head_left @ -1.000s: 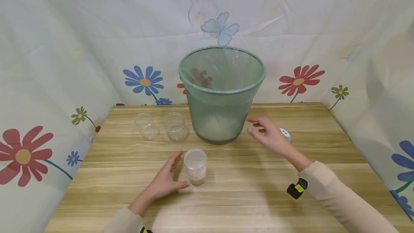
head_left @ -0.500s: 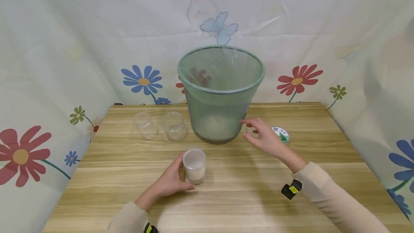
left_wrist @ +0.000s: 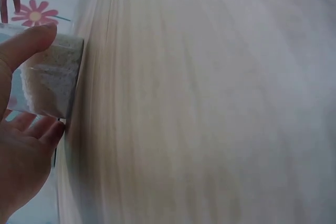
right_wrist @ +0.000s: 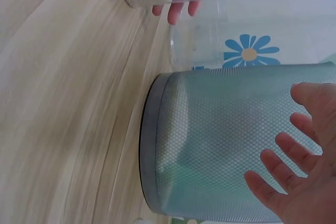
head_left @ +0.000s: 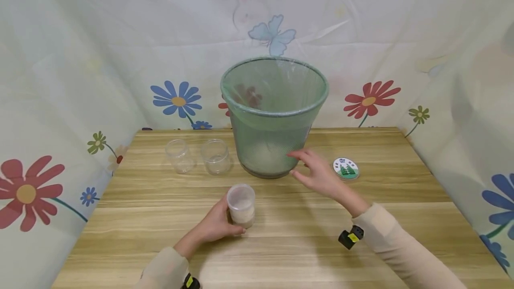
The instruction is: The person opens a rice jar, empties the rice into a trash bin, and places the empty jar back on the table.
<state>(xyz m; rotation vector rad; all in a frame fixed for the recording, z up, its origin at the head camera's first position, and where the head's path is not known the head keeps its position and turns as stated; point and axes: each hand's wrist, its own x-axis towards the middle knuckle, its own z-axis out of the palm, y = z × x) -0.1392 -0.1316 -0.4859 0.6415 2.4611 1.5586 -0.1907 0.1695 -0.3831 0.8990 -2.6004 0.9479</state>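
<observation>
A clear plastic jar (head_left: 241,204), part filled with pale grains that look like rice, stands upright and open-topped near the table's middle. My left hand (head_left: 215,223) holds it from the left; the left wrist view has the thumb across the jar's side (left_wrist: 55,72) and fingers curled round the opposite side. My right hand (head_left: 318,176) is raised with nothing in it, just right of the bin. Its fingers are spread and lightly bent in the right wrist view. Behind it on the table lies a round disc (head_left: 346,168) with a white and green label, like a jar lid.
A green mesh bin (head_left: 269,142) with a clear liner stands at the back centre. Left of it are two clear jars (head_left: 180,157) (head_left: 217,157), with no contents visible. A flower-printed curtain (head_left: 120,79) encloses the wooden table (head_left: 297,244) at the back and sides.
My left hand has moved right and closed round the jar of grains. My right hand has moved left and slightly nearer, uncovering the labelled disc.
</observation>
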